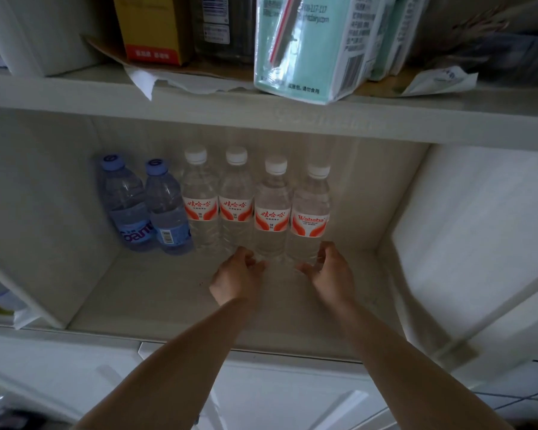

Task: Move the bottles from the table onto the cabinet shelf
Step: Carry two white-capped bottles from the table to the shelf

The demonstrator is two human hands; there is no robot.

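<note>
Bottles stand in a row along the back of the cabinet shelf (156, 293): two blue-capped bottles (143, 209) toward the back left corner, then four white-capped bottles with red and white labels running rightward. The two nearer the middle, the first white-capped pair (218, 209), sit touching each other against the back wall. The third white-capped bottle (272, 212) and the fourth white-capped bottle (309, 212) stand slightly nearer the front edge, side by side and touching.

Both bare arms reach in from the front edge. The left hand (238, 279) has its fingers curled at the base of the third white-capped bottle; whether that grip actually closes on it or only touches it, I cannot tell. The right hand (330, 274) likewise curls round the base of the fourth bottle, thumb on its left side, fingers on its right, and its hold is equally unclear.

On the upper shelf (261, 110) sit a yellow box (153, 26), a pale green carton (308, 48) overhanging the edge, and crumpled paper (174, 82).
</note>
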